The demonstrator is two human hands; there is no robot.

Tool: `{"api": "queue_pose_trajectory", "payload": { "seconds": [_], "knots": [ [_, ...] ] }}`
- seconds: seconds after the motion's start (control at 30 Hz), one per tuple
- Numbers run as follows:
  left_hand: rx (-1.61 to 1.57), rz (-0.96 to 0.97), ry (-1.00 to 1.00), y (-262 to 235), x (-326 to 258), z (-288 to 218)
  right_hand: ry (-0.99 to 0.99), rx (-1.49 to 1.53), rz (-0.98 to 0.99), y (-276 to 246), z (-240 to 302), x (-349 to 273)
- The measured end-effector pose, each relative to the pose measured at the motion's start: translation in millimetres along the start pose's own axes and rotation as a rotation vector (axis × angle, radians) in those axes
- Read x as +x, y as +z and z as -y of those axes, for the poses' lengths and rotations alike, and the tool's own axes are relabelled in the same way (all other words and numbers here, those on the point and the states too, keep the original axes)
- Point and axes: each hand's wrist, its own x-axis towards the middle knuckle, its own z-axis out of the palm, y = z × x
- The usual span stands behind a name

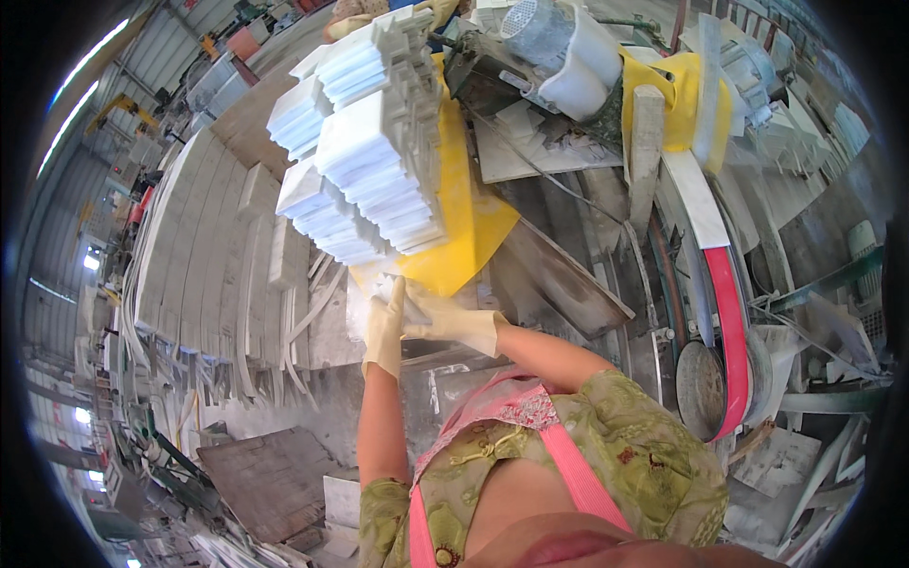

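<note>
A small pale stone piece (pixel 396 289) is held just below the middle of the view, at the near edge of the yellow sheet (pixel 464 227), pinched between both gloved hands. The left hand (pixel 383 331) is closed round its lower left side, the fingers (pixel 393 295) pointing up toward twelve o'clock; the right hand (pixel 445 320) is laid across from three o'clock, its fingers curled onto the same piece, though how far they wrap behind it cannot be told. At twelve o'clock from the hands, stacks of white tile strips (pixel 365 142) are piled in stepped rows on the yellow sheet, leaning toward the person. For the piece to be handled well, it is judged that it should be kept level and supported from beneath, and kept clear of the overhanging stacks, which could be toppled by a knock. At one to two o'clock the cutting machine (pixel 568 66) with its motor housing is seen, and at three o'clock the red belt guard (pixel 731 312) over a wheel (pixel 701 388). At nine o'clock long pale stone slabs (pixel 204 246) are stacked side by side.
</note>
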Motion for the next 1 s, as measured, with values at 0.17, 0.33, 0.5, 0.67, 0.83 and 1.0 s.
{"api": "queue_pose_trajectory", "payload": {
  "seconds": [0.17,0.33,0.5,0.67,0.83,1.0],
  "knots": [
    [0.095,-0.232,0.04,26.7,-21.8,-18.7,0.117,0.225,0.212,-61.6,-3.6,-20.3],
    [0.143,-0.278,-0.035,34.1,-20.4,-18.5,0.265,0.182,-0.262,-192.1,-34.0,-92.2],
    [0.141,-0.336,0.019,38.1,-10.6,-3.1,0.475,-0.195,-0.785,-335.2,-94.4,-184.1],
    [0.117,-0.272,0.015,33.4,1.6,5.4,0.661,-0.909,-0.916,-442.8,-121.6,-256.1],
    [0.156,-0.308,0.008,32.3,9.5,15.2,0.94,-1.099,-0.723,-488.9,-134.2,-270.5],
    [0.205,-0.294,0.03,27.5,17.8,25.8,1.033,-1.142,-0.628,-499.6,-150.1,-250.7]
  ]
}}
